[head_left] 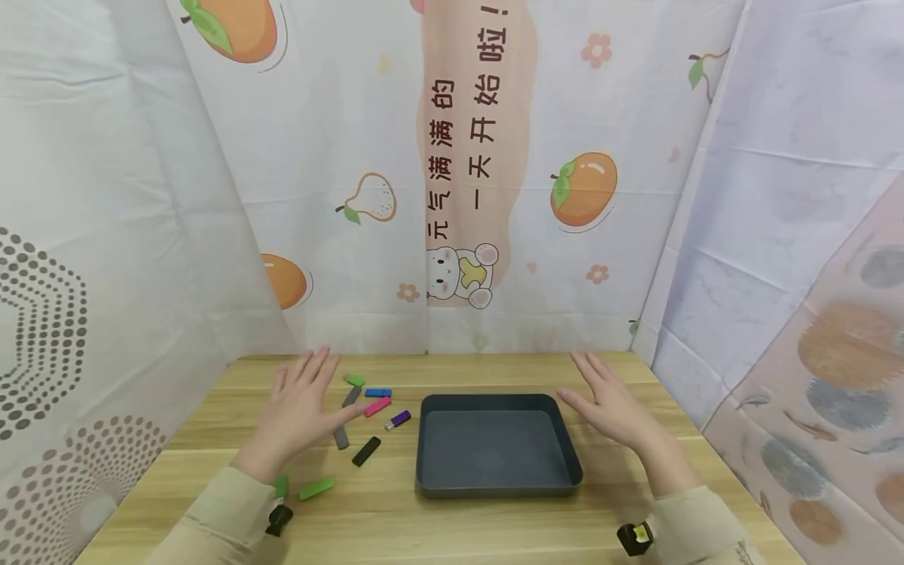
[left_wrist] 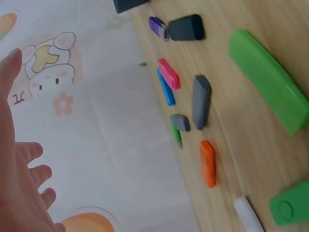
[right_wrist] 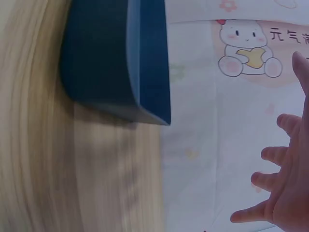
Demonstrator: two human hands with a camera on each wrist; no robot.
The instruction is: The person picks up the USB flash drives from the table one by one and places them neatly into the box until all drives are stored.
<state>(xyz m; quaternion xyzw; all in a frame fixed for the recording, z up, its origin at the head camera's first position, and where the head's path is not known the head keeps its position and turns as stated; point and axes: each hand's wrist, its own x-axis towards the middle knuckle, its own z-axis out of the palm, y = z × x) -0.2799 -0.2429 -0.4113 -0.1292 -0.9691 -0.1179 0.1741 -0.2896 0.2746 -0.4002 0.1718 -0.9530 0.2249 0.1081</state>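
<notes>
My left hand hovers with spread fingers above several USB sticks on the table's left side, holding nothing. Around it lie a purple USB stick with a metal plug, a pink one, a blue one, a black one and a green one. In the left wrist view an orange stick and a white piece also show. Beside the right edge of a dark grey tray, my right hand is raised, fingers extended, gripping nothing. The tray's floor is bare.
The wooden table ends at a printed cloth behind it. More cloth hangs at the left and right sides. Both wrists carry small black devices, one at the right cuff.
</notes>
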